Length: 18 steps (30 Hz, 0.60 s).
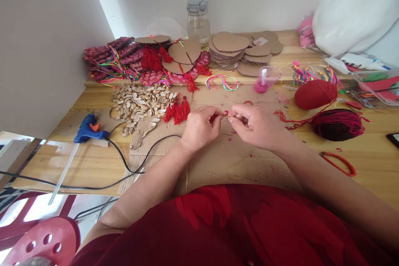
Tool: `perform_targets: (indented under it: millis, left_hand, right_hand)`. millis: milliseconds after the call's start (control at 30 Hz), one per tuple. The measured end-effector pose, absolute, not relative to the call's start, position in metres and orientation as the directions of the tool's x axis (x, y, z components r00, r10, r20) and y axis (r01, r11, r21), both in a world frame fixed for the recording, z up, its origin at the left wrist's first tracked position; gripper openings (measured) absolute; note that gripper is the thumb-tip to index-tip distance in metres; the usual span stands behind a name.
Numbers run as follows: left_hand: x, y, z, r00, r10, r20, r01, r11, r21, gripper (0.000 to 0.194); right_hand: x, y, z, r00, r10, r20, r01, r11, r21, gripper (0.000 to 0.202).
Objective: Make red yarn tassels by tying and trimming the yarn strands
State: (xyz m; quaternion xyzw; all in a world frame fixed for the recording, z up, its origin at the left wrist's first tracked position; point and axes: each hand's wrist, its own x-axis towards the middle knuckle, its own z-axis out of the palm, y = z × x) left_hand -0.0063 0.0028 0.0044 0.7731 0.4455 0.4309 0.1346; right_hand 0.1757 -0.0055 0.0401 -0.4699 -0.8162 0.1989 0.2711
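My left hand (202, 128) and my right hand (257, 124) meet fingertip to fingertip over the cardboard mat (215, 162). Both are closed in a pinch on a thin bit of red yarn (226, 113), mostly hidden by the fingers. Behind my right hand a short curl of red shows. A loose red strand (282, 116) runs from near that hand toward the red yarn ball (316, 94). Left of my left hand lie red yarn tassels (177, 110), beside a heap of peanut shells (140, 102).
A blue glue gun (89, 128) lies at left, its black cord crossing the mat. Cardboard discs (229, 45), a water bottle (198, 20) and a cup with pink liquid (262, 85) stand behind. Dark yarn (336, 124) and orange-handled scissors (341, 164) lie right.
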Motion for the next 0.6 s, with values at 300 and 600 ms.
perform_targets:
  millis: [300,600]
  left_hand:
    - [-0.004,-0.001,0.007,0.129,0.811,0.570,0.627,-0.512,0.587,0.013]
    - [-0.005,-0.002,0.004,0.200,0.752,0.628,0.656,-0.579,0.484,0.014]
  right_hand:
    - [0.158,-0.019,0.024,-0.330,0.883,0.334,0.630,0.470,-0.618,0.020]
    - [0.155,-0.022,0.026,-0.353,0.855,0.380,0.595,0.519,-0.614,0.024]
